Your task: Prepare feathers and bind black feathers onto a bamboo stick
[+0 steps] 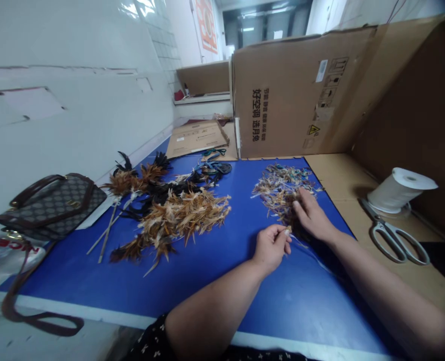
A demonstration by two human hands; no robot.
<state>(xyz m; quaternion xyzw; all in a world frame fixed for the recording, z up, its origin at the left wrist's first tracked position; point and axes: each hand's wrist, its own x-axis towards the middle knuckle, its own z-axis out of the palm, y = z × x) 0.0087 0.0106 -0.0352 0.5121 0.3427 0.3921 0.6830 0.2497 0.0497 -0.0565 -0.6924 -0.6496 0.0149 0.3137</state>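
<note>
My left hand (272, 246) is closed in a pinch over the blue table. Between its thumb and fingers is the tip of a small tan feather (288, 228). A thin pale string (316, 258) runs from near those fingertips toward my right forearm. My right hand (312, 215) reaches over the right-hand pile of small loose feathers (278, 183), fingers apart and resting on the pile's near edge. Its far fingertips are partly hidden among the feathers. Left of my hands lies a larger heap of golden-brown feather strands (181, 213).
Big scissors (395, 240) and a white spool (399, 188) are on the cardboard at right. A large carton (293, 95) stands behind the table (215, 271). At left are a patterned handbag (57, 205), dark feathers (162, 193) and two pale sticks (107, 233).
</note>
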